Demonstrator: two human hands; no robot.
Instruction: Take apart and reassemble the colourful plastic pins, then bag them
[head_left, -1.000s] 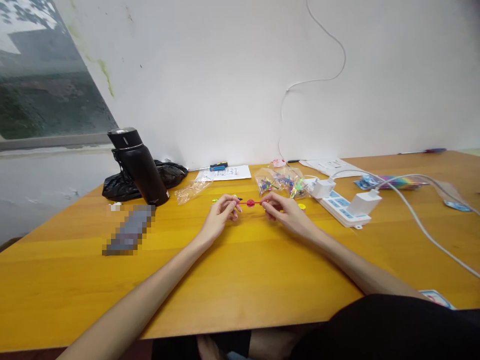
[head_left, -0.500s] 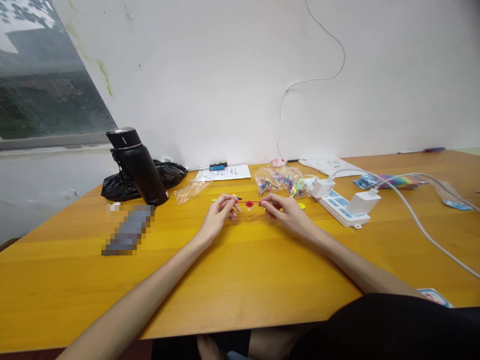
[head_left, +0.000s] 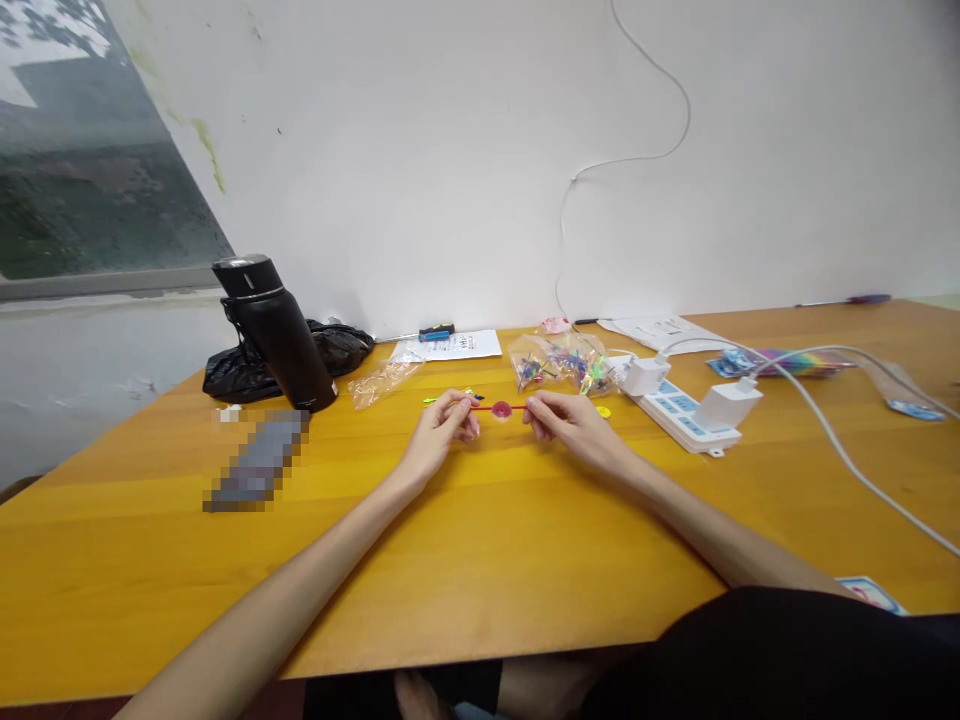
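A thin red cord or rod (head_left: 484, 408), pulled straight, spans the gap between my two hands above the table. At its middle sits a small round red disc (head_left: 502, 410), pale and blurred at the edges. My left hand (head_left: 444, 425) is closed, pinching the left end between thumb and fingertips. The right end is pinched in my right hand (head_left: 562, 418), also closed. Just behind my left fingers lie small yellow-green and blue pieces (head_left: 429, 401). A yellow disc (head_left: 603, 412) lies beside my right hand.
Clear bags of small colourful parts (head_left: 562, 362) lie behind my hands. To the right is a power strip (head_left: 682, 415) with chargers and white cables. A black bottle (head_left: 281, 335) and a pixelated flat object (head_left: 259, 460) are on the left. Screwdrivers (head_left: 435, 333) and papers lie near the wall.
My hands have moved slightly apart, the right one a little to the right. The disc now looks paler, rounder and more blurred than before.
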